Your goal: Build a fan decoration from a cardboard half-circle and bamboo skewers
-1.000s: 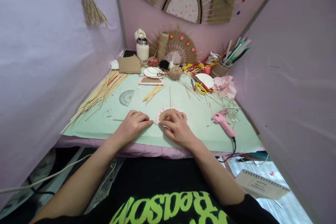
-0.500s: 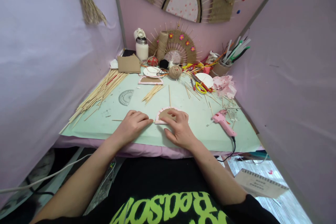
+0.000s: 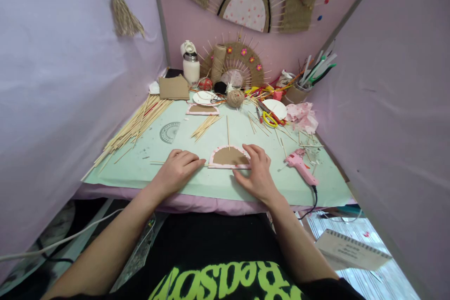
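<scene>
A half-round cardboard piece [image 3: 228,156] with a pink-and-white edging lies flat before me, straight side toward me. One bamboo stick [image 3: 228,129] points away from its curved top. At its left corner, another thin bamboo stick [image 3: 158,163] lies sideways under my left hand [image 3: 180,169], whose fingers are closed on it. My right hand [image 3: 256,168] is at the piece's right end, thumb and fingers apart; the fingertips cover that corner, and I cannot tell whether they press on it.
A pink glue gun [image 3: 301,166] lies to the right with its cord over the table edge. Bamboo sticks [image 3: 130,129] are heaped at left near a protractor [image 3: 169,132]. Behind are a second half-round piece [image 3: 202,109], scissors [image 3: 270,118], a twine ball [image 3: 235,98] and a white bottle [image 3: 191,68].
My right hand has shifted right, from over the cardboard piece to its right end, uncovering the brown middle. My left hand has stayed on the stick.
</scene>
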Available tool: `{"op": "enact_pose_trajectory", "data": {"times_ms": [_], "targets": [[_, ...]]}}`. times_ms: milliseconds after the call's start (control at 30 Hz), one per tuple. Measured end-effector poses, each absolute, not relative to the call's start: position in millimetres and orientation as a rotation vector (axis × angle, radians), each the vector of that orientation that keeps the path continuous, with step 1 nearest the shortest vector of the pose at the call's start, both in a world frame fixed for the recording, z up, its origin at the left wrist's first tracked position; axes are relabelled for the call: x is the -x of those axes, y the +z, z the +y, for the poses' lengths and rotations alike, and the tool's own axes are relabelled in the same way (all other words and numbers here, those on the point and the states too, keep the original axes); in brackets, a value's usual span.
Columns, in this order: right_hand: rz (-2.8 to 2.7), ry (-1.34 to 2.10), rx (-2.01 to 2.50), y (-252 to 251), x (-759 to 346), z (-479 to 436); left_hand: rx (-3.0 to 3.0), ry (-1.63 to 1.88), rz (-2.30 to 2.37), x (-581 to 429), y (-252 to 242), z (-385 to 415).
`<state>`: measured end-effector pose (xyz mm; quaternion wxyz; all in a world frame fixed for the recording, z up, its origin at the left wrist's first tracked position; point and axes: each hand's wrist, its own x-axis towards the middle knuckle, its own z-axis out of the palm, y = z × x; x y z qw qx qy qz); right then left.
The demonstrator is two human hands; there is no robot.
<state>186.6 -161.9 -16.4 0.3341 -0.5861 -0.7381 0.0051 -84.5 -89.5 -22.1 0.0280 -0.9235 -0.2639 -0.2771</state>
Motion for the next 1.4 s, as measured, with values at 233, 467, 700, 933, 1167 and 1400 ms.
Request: {"op": "enact_pose_trajectory", "data": {"times_ms": [233,467,700,933,1167,1400], "targets": [[-1.956,0.213,1.588,-16.9,-200.8,-158.9,2.672,-0.982,-0.999,75.2,-0.7,-92.2],[-1.845,0.256,1.571,-24.9,-188.4,-148.6,2.478,-1.004,-1.321,56.1,23.2,-47.8],[-1.830,0.268,1.515,-29.7,-186.1,-141.9,2.598,-0.545,-1.577,22.2,27.2,16.4],[-1.848,0.216,1.546,-30.6,-184.1,-143.7,2.551,0.056,-1.973,-11.6,38.9,10.7],[-1.860,0.174,1.572,-29.4,-182.9,-146.6,2.550,0.056,-1.967,-8.0,36.6,8.7],[-1.842,0.076,1.540,-21.3,-190.7,-153.7,2.561,-0.247,-1.992,-5.5,28.3,6.5]]}}
